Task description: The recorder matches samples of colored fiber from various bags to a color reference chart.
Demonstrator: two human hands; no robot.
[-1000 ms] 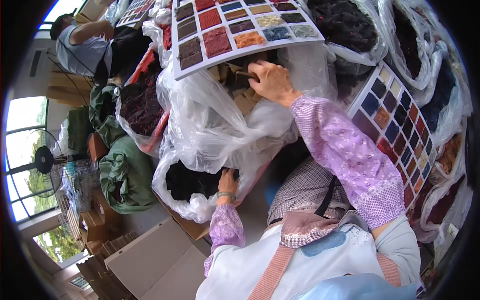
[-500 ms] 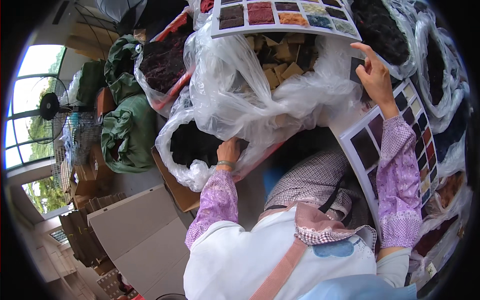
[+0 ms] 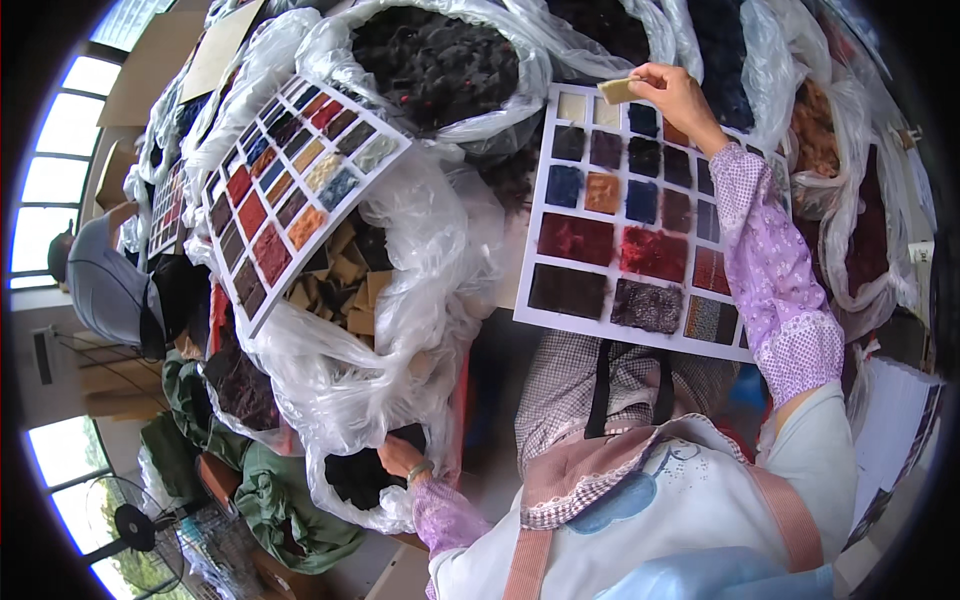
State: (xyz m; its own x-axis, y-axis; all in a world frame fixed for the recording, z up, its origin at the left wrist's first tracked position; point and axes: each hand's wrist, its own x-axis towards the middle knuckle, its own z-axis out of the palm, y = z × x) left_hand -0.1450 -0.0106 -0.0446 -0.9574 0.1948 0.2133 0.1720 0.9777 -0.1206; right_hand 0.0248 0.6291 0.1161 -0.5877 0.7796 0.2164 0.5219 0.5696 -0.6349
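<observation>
My right hand (image 3: 680, 100) pinches a small beige swatch (image 3: 620, 91) between thumb and fingers. It is over the far edge of a white sample board (image 3: 535, 310) with rows of coloured fabric squares, close to two cream squares. Low in the view, my left hand (image 3: 402, 458) reaches into the mouth of a clear plastic bag (image 3: 318, 480) of dark pieces (image 3: 360, 478). Its fingers look curled beside a dark piece; what they hold, if anything, is hidden. A second sample board (image 3: 285, 215) leans tilted on a plastic bag holding tan and brown swatches (image 3: 365, 290).
Open plastic bags of black pieces (image 3: 440, 60), rust-orange pieces (image 3: 815, 130) and dark red pieces (image 3: 870, 230) surround the boards. Green sacks (image 3: 290, 505) and a fan (image 3: 133, 525) stand at the left. Another person (image 3: 110, 280) is at the far left.
My view has swung right, shifting the scene left and down. My right hand held no swatch earlier and now pinches the beige one over the board. My left hand stays at the bag of dark pieces.
</observation>
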